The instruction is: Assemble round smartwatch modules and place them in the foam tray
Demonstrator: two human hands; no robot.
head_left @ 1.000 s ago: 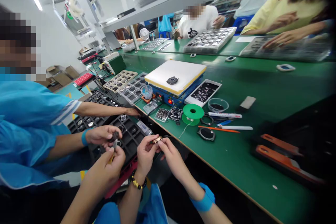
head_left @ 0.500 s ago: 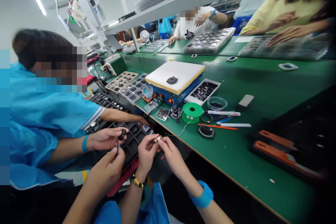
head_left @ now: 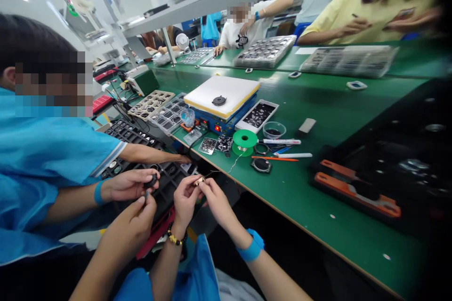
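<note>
My left hand [head_left: 184,200], with a beaded bracelet at its wrist, pinches a small gold-coloured metal part [head_left: 199,181]. My right hand [head_left: 218,203], below which a blue wristband shows, grips the same part from the other side. Fingertips cover much of it, so its exact kind is unclear. Both hands are held just off the bench's near edge. To their left, a co-worker's hands [head_left: 136,216] hold a small dark round piece [head_left: 151,180] over a black compartment tray [head_left: 165,193].
On the green bench [head_left: 300,202] stand a blue hot plate with a white top [head_left: 226,89], a green wire spool [head_left: 245,141], a tray of small parts [head_left: 259,115], pens [head_left: 282,142] and orange-handled pliers [head_left: 356,190]. Another co-worker's arm [head_left: 151,153] reaches in at left.
The view has turned to the right, so the bench and hands appear further left. My hands keep hold of the gold part. Across the bench, the person in yellow has lifted their hands off a tray.
</note>
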